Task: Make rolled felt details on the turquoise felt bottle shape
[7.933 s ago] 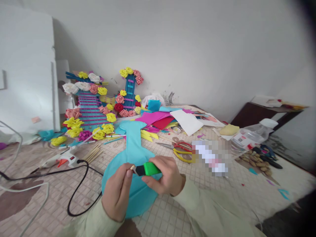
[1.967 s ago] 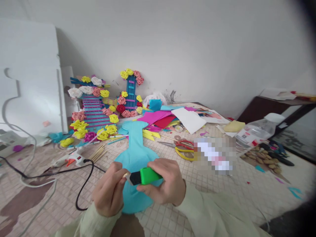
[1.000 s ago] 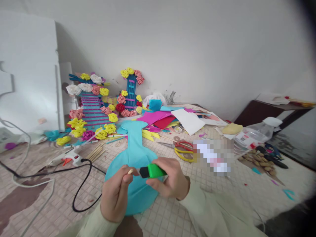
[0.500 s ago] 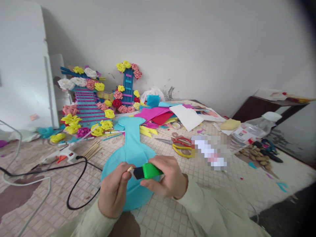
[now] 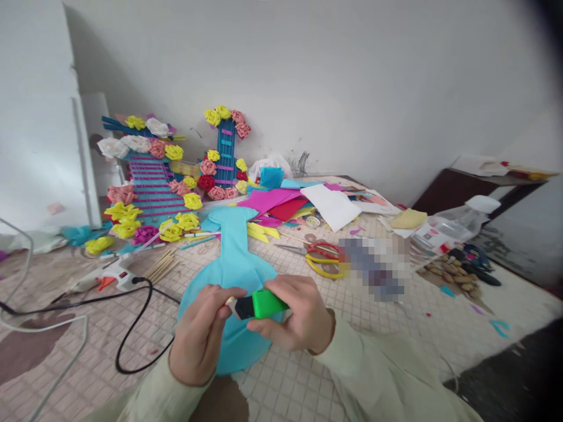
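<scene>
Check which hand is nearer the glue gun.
Left. The left hand, pinching a stick, is below-right of the glue gun in view; the right hand, holding the green tool, lies beyond it, farther right.

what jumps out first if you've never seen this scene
Both hands at bottom centre: the right hand grips a green tool, the left hand pinches a pale stick at its black tip. Under them lies a turquoise paper cutout, and at back left stand blue frames covered in paper flowers.
</scene>
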Available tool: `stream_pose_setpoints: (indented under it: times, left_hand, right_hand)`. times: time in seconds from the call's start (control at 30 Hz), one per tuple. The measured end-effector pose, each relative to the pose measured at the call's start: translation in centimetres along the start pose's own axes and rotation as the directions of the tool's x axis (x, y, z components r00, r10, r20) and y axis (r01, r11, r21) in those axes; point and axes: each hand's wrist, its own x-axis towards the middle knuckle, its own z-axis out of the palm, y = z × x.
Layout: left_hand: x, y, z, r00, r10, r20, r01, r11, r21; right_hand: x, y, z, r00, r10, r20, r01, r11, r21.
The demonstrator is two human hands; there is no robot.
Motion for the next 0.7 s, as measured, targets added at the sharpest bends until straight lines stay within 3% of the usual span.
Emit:
stream_pose_setpoints:
  times: [0.4, 0.5, 0.6, 0.7]
  left_hand:
    - [0.3, 0.4, -0.5, 1.000, 0.017, -0.015, -0.019, 0.993, -0.117]
    - [0.1, 1.0, -0.5, 0.997, 0.081, 0.013, -0.076, 0.974, -0.214]
    - [-0.2, 1.4, -0.2, 0.987, 0.154, 0.041, -0.132, 0.935, -0.329]
    - [-0.3, 0.6, 0.2, 0.999, 0.021, 0.038, -0.009, 0.958, -0.288]
  right_hand:
    - [-0.2, -0.5, 0.3, 0.997, -0.028, -0.068, 0.029, 0.999, 0.015]
    - [0.3, 0.6, -0.1, 0.991, 0.106, -0.079, -0.112, 0.990, -0.085]
    - [0.9, 2.3, -1.8, 0.958, 0.244, -0.149, -0.274, 0.933, -0.235]
    - [1.2, 3.4, -4.9, 0.955, 0.279, -0.097, -0.294, 0.930, -0.223]
